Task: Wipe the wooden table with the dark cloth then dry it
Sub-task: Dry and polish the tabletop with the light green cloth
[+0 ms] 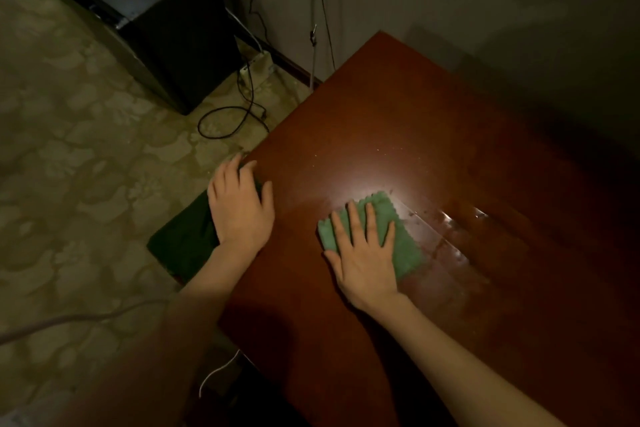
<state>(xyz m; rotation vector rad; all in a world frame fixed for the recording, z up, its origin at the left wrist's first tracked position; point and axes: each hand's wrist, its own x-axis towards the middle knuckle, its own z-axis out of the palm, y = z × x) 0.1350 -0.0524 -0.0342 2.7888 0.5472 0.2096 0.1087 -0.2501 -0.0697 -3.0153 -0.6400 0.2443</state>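
Landmark for positions: the wooden table (pixel 398 121), reddish-brown and glossy, one corner against the wall.

Right hand (pixel 363 253): laid flat, fingers spread wide, palm pressing a light green cloth (pixel 405 246) onto the tabletop near the table's middle. The hand presses on the cloth and does not close around it.

Left hand (pixel 240 208): at the table's left edge, fingers loosely spread, resting on the dark cloth (pixel 183 239). That cloth is dark green and hangs mostly off the left edge, over the floor side. Whether the fingers pinch it or only pin it cannot be told.

Progress, judged: wet streaks and standing droplets (pixel 460 222) lie on the table just right of the light green cloth, with a straight boundary between wet sheen and a duller patch. This suggests the wet wipe with the dark cloth is largely done and drying is in hand with the lighter cloth. Remaining: the wet band to the right and probably the shadowed far side, whose condition is too dark to judge. A few pale specks (pixel 381 151) sit beyond the cloth toward the wall.

Writing, brands, labels: none legible anywhere in view. The dark cabinet (pixel 180 45) on the floor, left of the table's far corner, shows no readable marking.
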